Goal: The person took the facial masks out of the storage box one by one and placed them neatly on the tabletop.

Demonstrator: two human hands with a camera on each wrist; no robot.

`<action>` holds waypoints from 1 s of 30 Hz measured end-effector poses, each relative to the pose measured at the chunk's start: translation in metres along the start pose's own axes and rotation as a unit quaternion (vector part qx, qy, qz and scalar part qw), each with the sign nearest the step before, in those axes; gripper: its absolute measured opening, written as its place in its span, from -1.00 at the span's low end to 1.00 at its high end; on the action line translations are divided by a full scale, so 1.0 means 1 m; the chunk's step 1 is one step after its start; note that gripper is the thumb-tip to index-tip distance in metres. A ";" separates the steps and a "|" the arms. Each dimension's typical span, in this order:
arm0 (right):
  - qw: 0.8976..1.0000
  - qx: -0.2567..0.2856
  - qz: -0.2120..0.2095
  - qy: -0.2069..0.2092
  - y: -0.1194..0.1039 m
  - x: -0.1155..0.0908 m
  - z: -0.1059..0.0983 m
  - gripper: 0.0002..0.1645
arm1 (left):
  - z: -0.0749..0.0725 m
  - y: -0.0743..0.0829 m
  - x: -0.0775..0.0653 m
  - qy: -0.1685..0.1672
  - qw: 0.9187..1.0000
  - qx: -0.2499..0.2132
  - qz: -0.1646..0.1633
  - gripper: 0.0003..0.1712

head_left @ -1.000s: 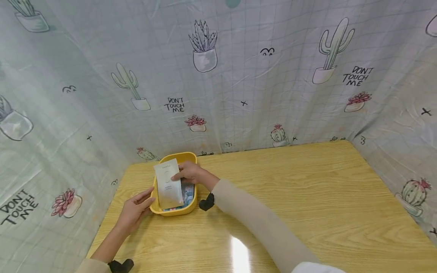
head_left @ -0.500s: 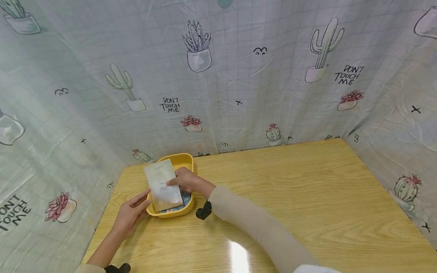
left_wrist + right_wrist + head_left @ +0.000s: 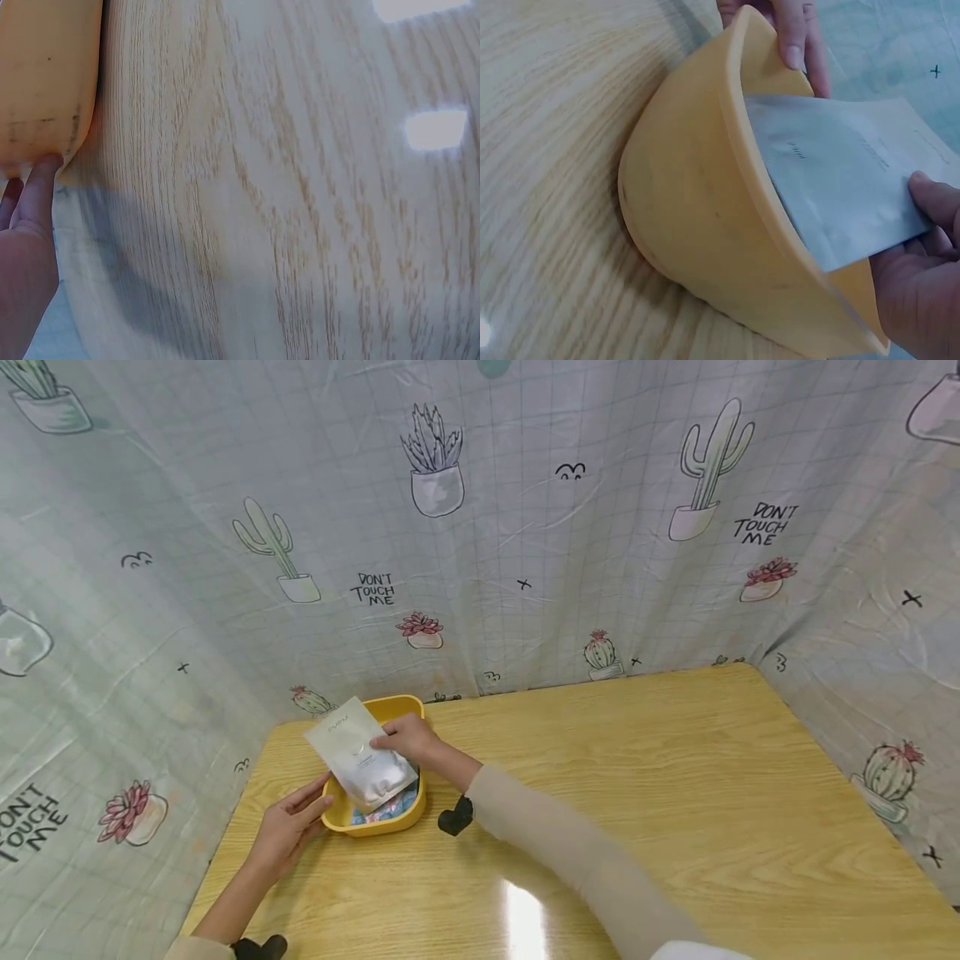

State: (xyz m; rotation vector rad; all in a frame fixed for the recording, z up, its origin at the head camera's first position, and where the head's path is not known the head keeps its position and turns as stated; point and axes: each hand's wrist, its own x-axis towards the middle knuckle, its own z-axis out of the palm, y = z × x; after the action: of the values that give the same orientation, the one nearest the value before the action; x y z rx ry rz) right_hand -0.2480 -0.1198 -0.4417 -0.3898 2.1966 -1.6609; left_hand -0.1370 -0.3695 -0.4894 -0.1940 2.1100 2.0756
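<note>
The flat, off-white, silvery-sheened rectangular packet lies tilted across the mouth of the yellow, rounded-corner plastic bin, its upper corner projecting past the left rim in the head view. The right hand pinches the packet's right edge, thumb on the face, fingers beneath. The left hand grips the bin's left rim, digits on both sides of the wall. For good control, apply thumb pressure near mid-edge without creasing the packet, guide its lower edge clear of the near rim, and brace the bin against sliding on the wood-grain tabletop. Count: one packet in hand; one bin; one tabletop; two hands; two black, heart-shaped wrist pieces, one per wrist; blue-and-pink printed contents inside the bin, number hidden.
</note>
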 end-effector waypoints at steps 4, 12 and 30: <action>0.999 -0.011 -0.004 -0.032 0.000 0.000 -0.014 -0.78 | 0.001 0.003 0.003 0.001 1.000 0.008 -0.008 -0.21; 0.999 -0.037 -0.013 0.010 0.005 0.004 -0.028 -0.55 | -0.002 0.006 0.007 0.000 1.000 0.010 -0.011 -0.22; 0.994 0.068 -0.012 0.087 0.003 -0.008 -0.069 -0.79 | 0.003 0.006 0.007 -0.021 0.999 -0.032 -0.005 -0.26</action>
State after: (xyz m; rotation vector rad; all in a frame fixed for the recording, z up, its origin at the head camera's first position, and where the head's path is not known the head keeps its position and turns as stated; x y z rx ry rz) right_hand -0.2711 -0.0563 -0.4268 -0.2426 2.1898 -1.9087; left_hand -0.1450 -0.3667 -0.4852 -0.1675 2.0158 2.1241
